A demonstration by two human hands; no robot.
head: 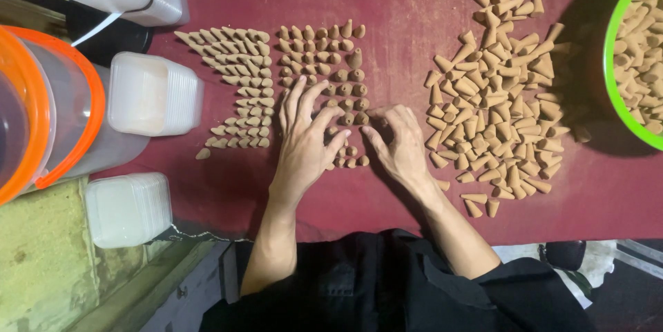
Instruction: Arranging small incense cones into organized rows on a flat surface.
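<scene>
Small tan cones stand upright in rows (324,49) on the cloth, a block at the centre of the view. Left hand (304,140) lies flat over the near end of this block, fingers spread, palm down, covering several cones; nothing gripped. Right hand (399,144) sits just beside it, fingers curled down, fingertips touching the cones at the block's right edge; cannot tell whether any cone is pinched between them. The two hands are close but apart.

Left of the block, a second set of cones lies on its side in rows (238,90), tapering toward the near edge, one stray cone (202,154) just off its corner. Right of the hands, a loose heap of cones (501,90) spreads wide, touching no rows.

Surface: dark red cloth (414,21) over a table. Green bowl (625,62) of more cones at far right edge. Stacks of clear plastic boxes (153,93) and an orange-rimmed bucket (41,104) along the left edge.

Open cloth between hands and heap, and along the near edge by the dark sleeves (387,283).
</scene>
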